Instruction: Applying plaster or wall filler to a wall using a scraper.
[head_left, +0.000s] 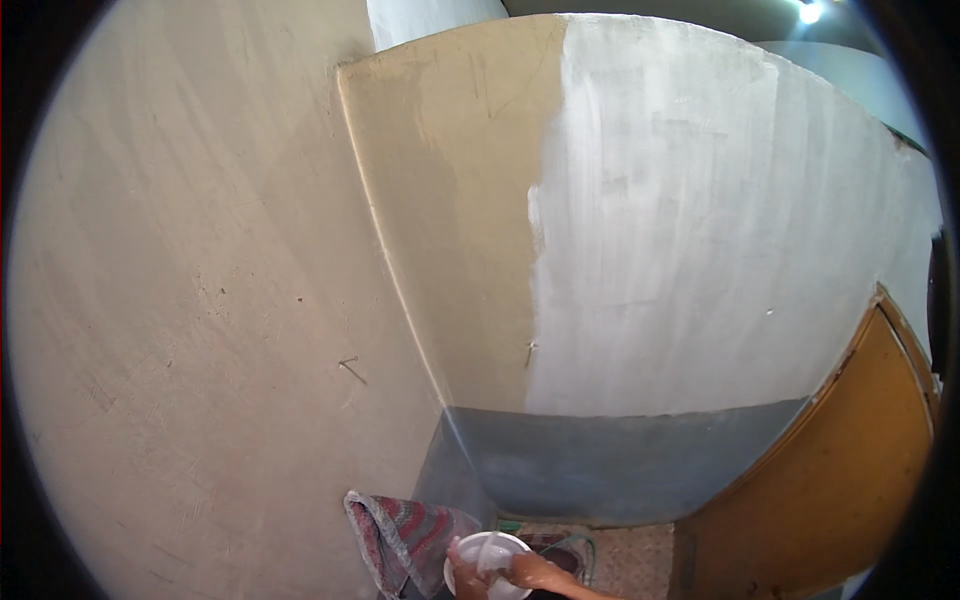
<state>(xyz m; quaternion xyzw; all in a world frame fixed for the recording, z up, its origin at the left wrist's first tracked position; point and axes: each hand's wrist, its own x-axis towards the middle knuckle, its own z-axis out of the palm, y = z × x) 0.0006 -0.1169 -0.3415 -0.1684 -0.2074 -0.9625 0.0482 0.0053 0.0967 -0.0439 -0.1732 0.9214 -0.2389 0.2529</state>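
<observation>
A round white bucket (516, 541) with pale contents is at the lower edge of the head view. At its left rim is my left hand (466, 577), its fingers curled against the side as though gripping it. My right hand (532, 572) reaches in from the right over the bucket's mouth, fingers closed. A whitish, blurred shape (491, 550) lies between the hands; whether it is a tool or liquid I cannot make out. Behind stands a wall with a white, streaky painted area (680, 220) beside a bare tan strip (450, 230).
A red and grey striped cloth (410, 540) hangs or lies left of the bucket. Another tan wall (200, 300) rises close on the left. A dark grey band (600, 465) runs along the wall's base. An orange-brown wooden door (830, 470) stands right, above speckled floor (640, 555).
</observation>
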